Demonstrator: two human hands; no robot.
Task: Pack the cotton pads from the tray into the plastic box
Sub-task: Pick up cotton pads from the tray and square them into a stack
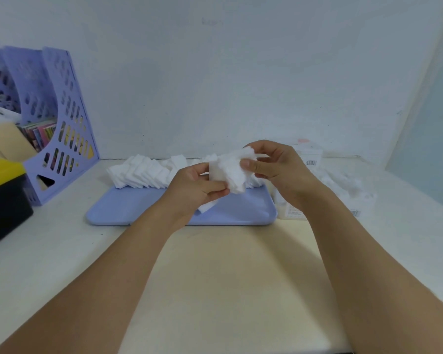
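Above the tray (143, 213), left hand (192, 192) and right hand (279, 162), each grip pinching one bunch of cotton pads (230, 172) between them

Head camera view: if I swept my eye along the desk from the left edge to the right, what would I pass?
Black and yellow box → purple file rack → row of cotton pads on the blue tray → left hand → bunch of pads held in both hands → right hand → plastic box.
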